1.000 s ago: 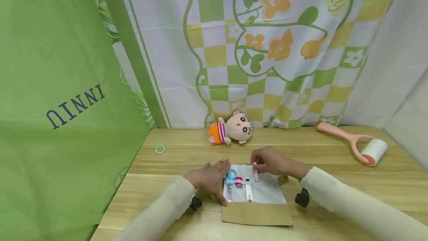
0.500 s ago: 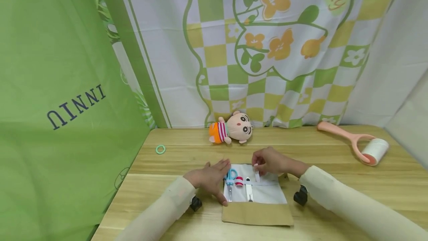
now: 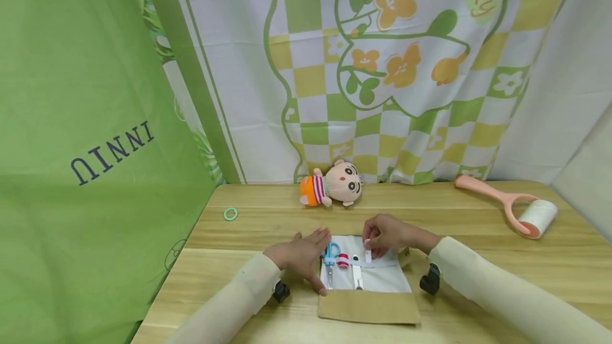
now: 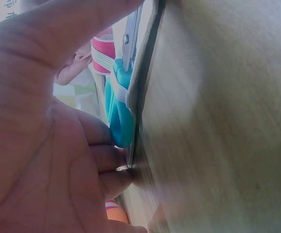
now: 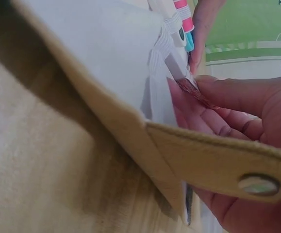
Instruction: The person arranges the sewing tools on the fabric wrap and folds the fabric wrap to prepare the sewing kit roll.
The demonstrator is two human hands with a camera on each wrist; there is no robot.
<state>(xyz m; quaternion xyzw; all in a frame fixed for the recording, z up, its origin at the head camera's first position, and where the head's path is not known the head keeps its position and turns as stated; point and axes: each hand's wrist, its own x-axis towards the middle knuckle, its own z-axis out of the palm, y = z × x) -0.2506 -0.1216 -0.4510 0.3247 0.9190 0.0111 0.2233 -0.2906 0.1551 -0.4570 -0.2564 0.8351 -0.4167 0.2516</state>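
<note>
An unfolded tan sewing pouch (image 3: 368, 308) with a white lining lies on the table. My left hand (image 3: 301, 260) rests at its left edge, fingers extended and thumb spread. Beside that hand, blue-handled scissors (image 4: 121, 116) sit under the white elastic band (image 5: 156, 63), followed by a red thread spool (image 3: 342, 260) and a slim white tool with a dark end (image 3: 357, 274). My right hand (image 3: 388, 233) pinches a small, slim white piece (image 5: 178, 67) with a reddish end between thumb and fingers. Its lower end is at the elastic band. What exactly it is, I cannot tell.
A snap tab (image 5: 223, 158) sticks out from the pouch's right side, near my right hand. Behind the pouch lies a plush doll (image 3: 334, 185). A lint roller (image 3: 507, 203) is at the back right, and a green ring (image 3: 230, 214) at the left.
My right hand has come slightly down and toward the right with the white piece, its lower end now closer to the elastic band. The left hand stays in place.
</note>
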